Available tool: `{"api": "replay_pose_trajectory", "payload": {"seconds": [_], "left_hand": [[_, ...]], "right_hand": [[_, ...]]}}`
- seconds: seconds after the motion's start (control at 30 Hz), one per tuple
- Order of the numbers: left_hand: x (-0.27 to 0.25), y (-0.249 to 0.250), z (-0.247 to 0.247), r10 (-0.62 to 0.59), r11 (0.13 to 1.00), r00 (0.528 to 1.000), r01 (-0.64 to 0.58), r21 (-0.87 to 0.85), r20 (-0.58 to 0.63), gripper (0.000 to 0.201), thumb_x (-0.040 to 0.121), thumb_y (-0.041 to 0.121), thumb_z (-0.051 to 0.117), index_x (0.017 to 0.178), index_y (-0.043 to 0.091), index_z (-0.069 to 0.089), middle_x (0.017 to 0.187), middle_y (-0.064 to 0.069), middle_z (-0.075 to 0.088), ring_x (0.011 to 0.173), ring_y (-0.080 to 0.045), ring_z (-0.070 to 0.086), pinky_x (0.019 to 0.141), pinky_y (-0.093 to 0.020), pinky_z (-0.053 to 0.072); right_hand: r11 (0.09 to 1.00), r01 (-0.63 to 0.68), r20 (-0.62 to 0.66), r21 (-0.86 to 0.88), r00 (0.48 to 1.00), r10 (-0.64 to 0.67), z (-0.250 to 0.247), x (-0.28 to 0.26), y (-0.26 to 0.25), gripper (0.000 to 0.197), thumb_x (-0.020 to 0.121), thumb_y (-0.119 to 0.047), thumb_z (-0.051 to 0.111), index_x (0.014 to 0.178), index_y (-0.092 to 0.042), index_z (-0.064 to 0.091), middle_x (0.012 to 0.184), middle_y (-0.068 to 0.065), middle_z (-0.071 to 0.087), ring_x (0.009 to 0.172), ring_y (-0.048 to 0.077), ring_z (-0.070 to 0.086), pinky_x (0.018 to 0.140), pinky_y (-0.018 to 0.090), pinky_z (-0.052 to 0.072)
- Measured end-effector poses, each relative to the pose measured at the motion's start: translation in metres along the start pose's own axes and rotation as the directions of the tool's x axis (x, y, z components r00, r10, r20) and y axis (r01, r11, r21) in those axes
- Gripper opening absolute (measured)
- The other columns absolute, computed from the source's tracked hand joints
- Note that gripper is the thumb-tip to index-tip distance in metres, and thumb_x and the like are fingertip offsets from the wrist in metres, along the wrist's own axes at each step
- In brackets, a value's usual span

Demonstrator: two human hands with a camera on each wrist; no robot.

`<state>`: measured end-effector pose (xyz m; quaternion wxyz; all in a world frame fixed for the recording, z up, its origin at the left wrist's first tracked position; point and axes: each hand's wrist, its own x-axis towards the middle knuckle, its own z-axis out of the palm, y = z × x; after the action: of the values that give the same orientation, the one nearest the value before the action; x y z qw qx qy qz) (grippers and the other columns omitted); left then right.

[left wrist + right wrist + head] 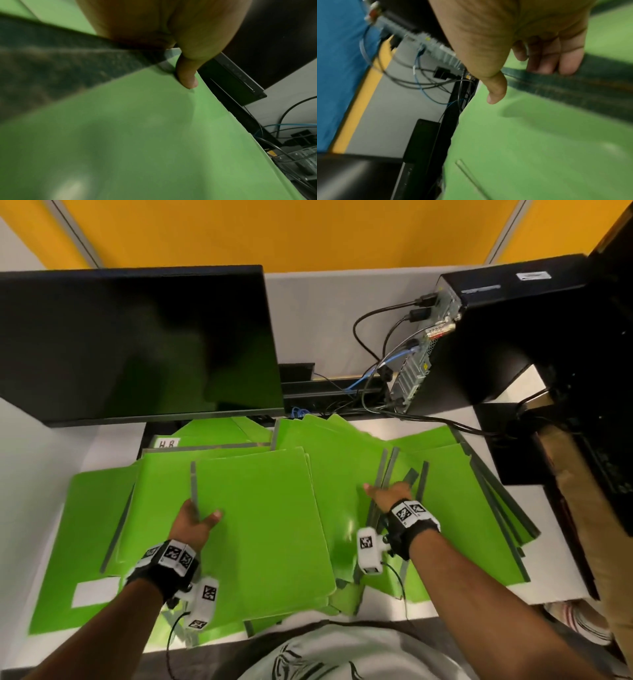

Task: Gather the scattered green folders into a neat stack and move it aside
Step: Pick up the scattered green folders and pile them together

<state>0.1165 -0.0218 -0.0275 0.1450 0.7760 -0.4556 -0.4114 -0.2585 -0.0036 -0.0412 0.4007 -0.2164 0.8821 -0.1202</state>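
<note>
Several green folders with grey spines lie spread and overlapping over the desk (37,460). My left hand (198,517) pinches the left spine edge of the top middle folder (263,525), thumb on its cover and fingers beneath. In the left wrist view the thumb (187,75) presses the green cover (137,135) beside the grey spine (68,60). My right hand (387,494) lies on the right-hand folders (455,508). Its fingers (547,65) hook over their bunched grey spines (590,92), and the thumb stretches out over a green cover (539,148).
A black monitor (137,344) stands at the back left, over the far folders. A computer tower (513,337) with loose cables (373,337) stands at the back right. A person's tan trousers and shoe (568,614) are beside the desk's right edge.
</note>
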Motion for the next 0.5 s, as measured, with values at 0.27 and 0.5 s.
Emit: {"api": "replay_pose_trajectory", "payload": {"seconds": [0.27, 0.5], "left_hand": [[-0.009, 0.008, 0.024, 0.043, 0.996, 0.997, -0.048, 0.079, 0.058, 0.047, 0.087, 0.026, 0.064, 0.116, 0.000, 0.038, 0.116, -0.022, 0.052, 0.107, -0.035, 0.053, 0.081, -0.037, 0.041], [-0.010, 0.018, 0.020, 0.096, 0.977, 0.992, -0.109, 0.181, 0.077, 0.061, 0.084, 0.030, 0.068, 0.125, -0.006, 0.042, 0.127, -0.026, 0.052, 0.118, -0.039, 0.050, 0.095, -0.044, 0.042]], "right_hand": [[0.998, 0.046, 0.173, 0.050, 0.983, -0.054, 0.025, -0.007, -0.008, 0.085, 0.068, -0.042, 0.078, 0.137, -0.008, 0.042, 0.136, 0.012, 0.053, 0.115, 0.030, 0.058, 0.096, 0.040, 0.050], [0.992, 0.098, 0.169, 0.075, 0.980, -0.109, 0.013, -0.013, -0.008, 0.052, 0.086, -0.039, 0.062, 0.123, -0.003, 0.056, 0.099, 0.009, 0.057, 0.080, 0.024, 0.056, 0.063, 0.026, 0.046]]}}
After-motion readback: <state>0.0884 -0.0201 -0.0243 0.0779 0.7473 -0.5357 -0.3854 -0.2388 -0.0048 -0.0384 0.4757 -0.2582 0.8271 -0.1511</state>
